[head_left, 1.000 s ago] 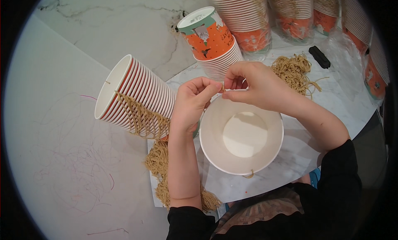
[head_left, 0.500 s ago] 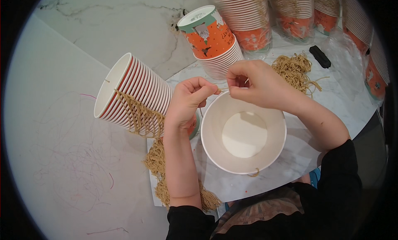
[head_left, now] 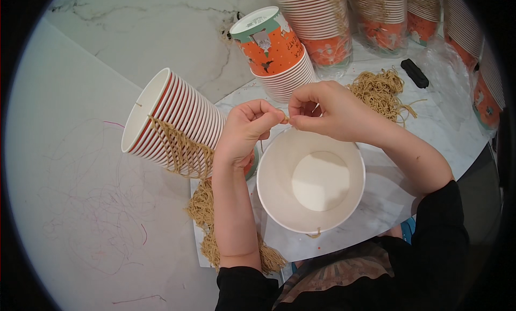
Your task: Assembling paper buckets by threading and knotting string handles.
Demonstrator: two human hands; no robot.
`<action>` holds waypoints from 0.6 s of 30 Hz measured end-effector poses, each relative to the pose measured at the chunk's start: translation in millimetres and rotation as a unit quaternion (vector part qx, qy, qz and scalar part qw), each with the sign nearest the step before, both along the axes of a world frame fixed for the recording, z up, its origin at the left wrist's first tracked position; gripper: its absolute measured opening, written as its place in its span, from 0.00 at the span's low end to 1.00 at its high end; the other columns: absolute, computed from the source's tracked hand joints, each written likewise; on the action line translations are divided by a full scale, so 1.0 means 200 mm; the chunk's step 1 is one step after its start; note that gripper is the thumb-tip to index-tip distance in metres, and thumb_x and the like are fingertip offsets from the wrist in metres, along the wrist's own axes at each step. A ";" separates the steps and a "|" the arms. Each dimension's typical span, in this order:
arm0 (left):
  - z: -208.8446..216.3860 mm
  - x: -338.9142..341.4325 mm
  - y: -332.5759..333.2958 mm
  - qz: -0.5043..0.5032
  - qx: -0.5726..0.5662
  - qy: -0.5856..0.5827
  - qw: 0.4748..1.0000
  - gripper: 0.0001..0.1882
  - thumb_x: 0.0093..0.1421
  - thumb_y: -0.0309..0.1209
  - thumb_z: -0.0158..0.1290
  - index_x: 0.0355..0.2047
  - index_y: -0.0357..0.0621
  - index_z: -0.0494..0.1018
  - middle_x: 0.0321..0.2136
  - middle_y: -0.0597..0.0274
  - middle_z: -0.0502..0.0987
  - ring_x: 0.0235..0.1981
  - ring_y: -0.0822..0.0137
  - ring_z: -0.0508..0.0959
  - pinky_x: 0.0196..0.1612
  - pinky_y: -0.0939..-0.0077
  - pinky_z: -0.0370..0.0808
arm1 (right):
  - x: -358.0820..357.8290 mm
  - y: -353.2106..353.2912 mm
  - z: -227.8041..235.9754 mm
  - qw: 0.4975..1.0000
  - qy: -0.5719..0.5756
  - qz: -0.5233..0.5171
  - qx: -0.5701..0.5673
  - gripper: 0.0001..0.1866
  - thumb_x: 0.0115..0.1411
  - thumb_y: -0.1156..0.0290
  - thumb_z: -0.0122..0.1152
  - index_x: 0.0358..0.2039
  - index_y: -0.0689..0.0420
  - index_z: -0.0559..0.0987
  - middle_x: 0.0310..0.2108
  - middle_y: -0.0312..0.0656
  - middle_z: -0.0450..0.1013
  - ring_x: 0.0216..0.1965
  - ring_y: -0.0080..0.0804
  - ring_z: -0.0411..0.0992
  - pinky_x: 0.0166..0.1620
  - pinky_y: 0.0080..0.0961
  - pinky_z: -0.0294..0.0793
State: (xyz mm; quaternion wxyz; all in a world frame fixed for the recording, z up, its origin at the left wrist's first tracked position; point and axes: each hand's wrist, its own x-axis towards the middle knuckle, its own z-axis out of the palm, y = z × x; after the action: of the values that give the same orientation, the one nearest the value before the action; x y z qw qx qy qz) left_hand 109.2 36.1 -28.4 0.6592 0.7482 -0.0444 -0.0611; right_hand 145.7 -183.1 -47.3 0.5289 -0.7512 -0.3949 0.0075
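A white paper bucket (head_left: 279, 206) stands mouth up in front of me, with a short loop of tan cord (head_left: 314, 233) at its near rim. Over the far rim, my left hand (head_left: 251, 123) pinches a piece of tan cord (head_left: 285, 119) between thumb and index finger. Opposite it, the fingertips of my right hand (head_left: 322, 109) are closed on the same cord, almost touching the left ones. Most of the cord between the fingers is hidden.
On the left leans a nested stack of buckets (head_left: 177, 128) with cord loops hanging off. Cord bundles (head_left: 201, 203) lie by my left forearm, another cord pile (head_left: 376, 91) behind my right wrist. Farther back stand an upturned orange bucket (head_left: 274, 50), wrapped stacks (head_left: 328, 37) and a black object (head_left: 415, 73).
My right hand has moved slightly left, closer to my left fingertips. The bucket has shifted a little toward me and tilted slightly. My left hand is nearly still.
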 end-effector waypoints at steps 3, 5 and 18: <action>0.00 0.00 -0.01 0.001 0.003 0.002 1.000 0.04 0.61 0.26 0.62 0.30 0.41 0.78 0.25 0.69 0.79 0.18 0.85 0.59 0.21 0.87 0.55 | -0.01 0.00 0.01 1.000 0.002 -0.007 -0.016 0.06 0.57 0.74 0.64 0.30 0.63 0.79 0.25 0.35 0.77 0.28 0.20 0.74 0.34 0.22 0.76; 0.00 0.01 0.00 -0.003 0.009 0.008 1.000 0.04 0.61 0.26 0.62 0.30 0.41 0.78 0.26 0.69 0.80 0.18 0.85 0.59 0.20 0.87 0.55 | -0.01 -0.01 0.01 1.000 0.000 -0.009 -0.024 0.05 0.57 0.74 0.64 0.30 0.63 0.79 0.25 0.35 0.76 0.28 0.20 0.74 0.33 0.22 0.76; 0.01 -0.01 0.04 -0.008 0.109 0.004 0.994 0.05 0.60 0.28 0.63 0.33 0.40 0.82 0.29 0.65 0.84 0.18 0.87 0.63 0.20 0.89 0.58 | 0.00 -0.01 -0.01 0.994 -0.068 -0.019 -0.088 0.05 0.54 0.75 0.64 0.28 0.62 0.77 0.23 0.38 0.74 0.26 0.26 0.73 0.32 0.25 0.73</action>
State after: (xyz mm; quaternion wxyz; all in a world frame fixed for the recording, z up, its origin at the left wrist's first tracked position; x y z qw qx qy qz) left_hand 108.0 43.2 -25.6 0.5735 0.8149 -0.0407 -0.0733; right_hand 144.9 -184.9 -49.0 0.4327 -0.8012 -0.4129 -0.0187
